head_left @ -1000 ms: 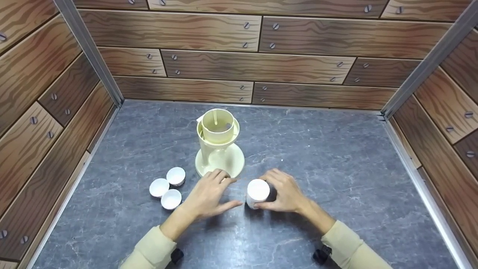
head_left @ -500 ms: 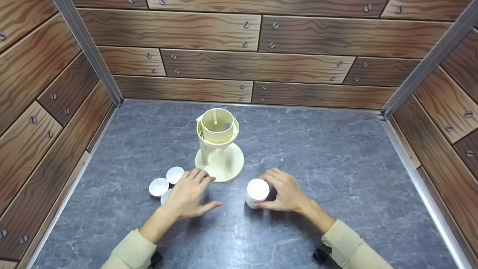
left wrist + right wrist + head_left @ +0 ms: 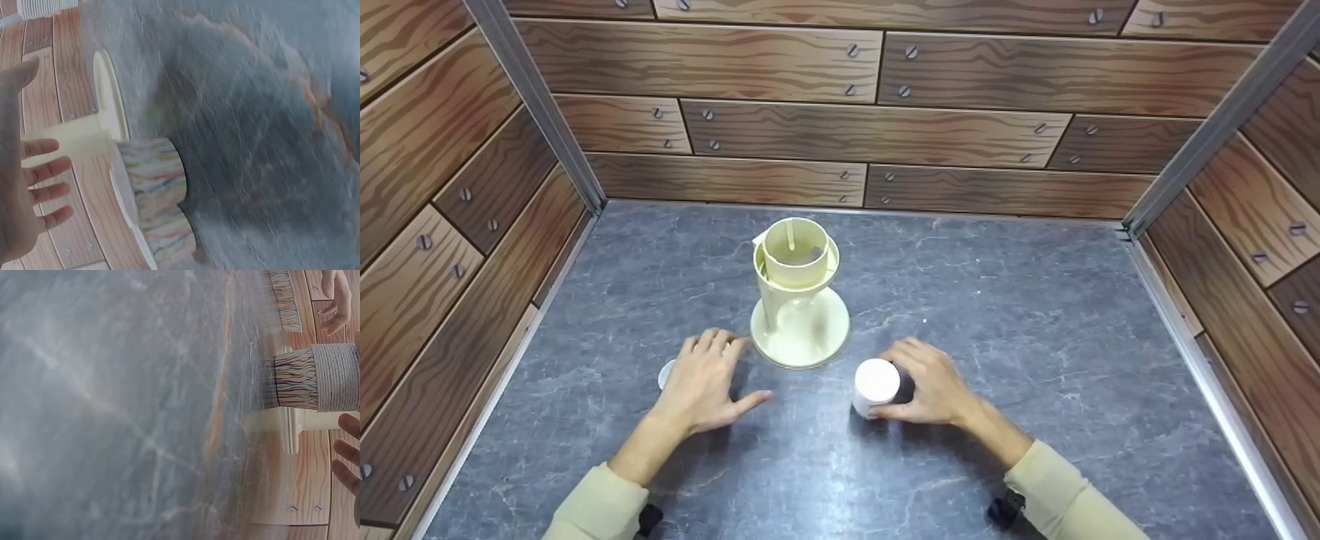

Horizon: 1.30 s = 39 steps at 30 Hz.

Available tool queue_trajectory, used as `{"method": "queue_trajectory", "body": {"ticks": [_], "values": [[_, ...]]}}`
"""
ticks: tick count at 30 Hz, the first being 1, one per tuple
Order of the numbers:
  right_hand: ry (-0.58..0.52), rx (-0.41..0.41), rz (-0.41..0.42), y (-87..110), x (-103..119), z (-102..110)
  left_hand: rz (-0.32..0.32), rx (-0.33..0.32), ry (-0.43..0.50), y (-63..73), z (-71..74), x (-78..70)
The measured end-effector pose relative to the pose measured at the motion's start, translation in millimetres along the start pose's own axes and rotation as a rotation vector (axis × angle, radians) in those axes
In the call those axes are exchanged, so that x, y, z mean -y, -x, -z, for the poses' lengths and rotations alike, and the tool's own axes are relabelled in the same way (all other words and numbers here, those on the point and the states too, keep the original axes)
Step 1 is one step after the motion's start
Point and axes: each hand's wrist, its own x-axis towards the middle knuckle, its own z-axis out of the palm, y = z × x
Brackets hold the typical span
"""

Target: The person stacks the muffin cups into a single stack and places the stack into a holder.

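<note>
Gripping the cup stack (image 3: 877, 381) with the right hand (image 3: 926, 386): thumb on near side, fingers behind. Stack stands upright on the grey table (image 3: 997, 300), to the right of the cream stand (image 3: 810, 334). Left hand (image 3: 697, 390) holds nothing, thumb spread wide, fingers slightly apart, over the loose cups (image 3: 154, 171); left wrist view suggests a gap to the rims.

Handling, my read: looks like paper, so light, thin-walled, easy to dent. Rims likely stiffest; take the stack round the ridged rim band, gentle squeeze. Nested cups could slide apart if only the top one is held.

Views: head gives just a white disc; right wrist shows layered rims and coloured streaks. Left wrist shows two patterned loose cups; head only a sliver of one.
</note>
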Motion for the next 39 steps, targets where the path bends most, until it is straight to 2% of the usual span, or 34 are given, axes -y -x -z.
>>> {"method": "queue_trajectory", "body": {"ticks": [7, 19, 39], "values": [[0.006, -0.035, 0.026, 0.4, -0.3, -1.1, 0.046, -0.007, -0.018, 2.9, -2.7, 15.2], [-0.002, -0.018, 0.014, 0.8, -1.0, -0.9, 0.138, 0.005, -0.026, 4.7, -7.7, 34.1], [-0.014, -0.015, 0.003, 0.8, 0.1, -0.9, 0.248, 0.072, -0.060, 7.3, -18.7, 48.4]]}}
